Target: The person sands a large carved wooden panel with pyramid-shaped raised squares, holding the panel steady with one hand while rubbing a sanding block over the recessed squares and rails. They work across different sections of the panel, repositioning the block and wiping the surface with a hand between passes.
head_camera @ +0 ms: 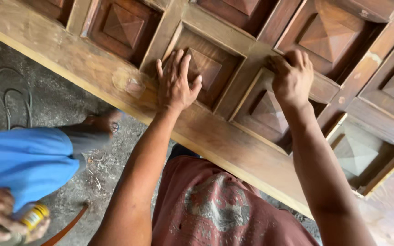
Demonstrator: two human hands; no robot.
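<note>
A large brown wooden door [92,68] with square raised panels lies across the view. My left hand [175,82] rests flat on it, fingers spread over the frame beside a pyramid-shaped panel [204,68]. My right hand [292,77] is closed, pressing something small against the door's crosspiece; what it grips is hidden under the fingers. One panel at the right [356,155] looks paler than the others.
Another person in blue clothing [23,164] stands at the left, a foot [103,120] near the door's edge, hands [1,218] on a yellow-labelled can [33,217]. A cable [10,95] lies on the grey concrete floor.
</note>
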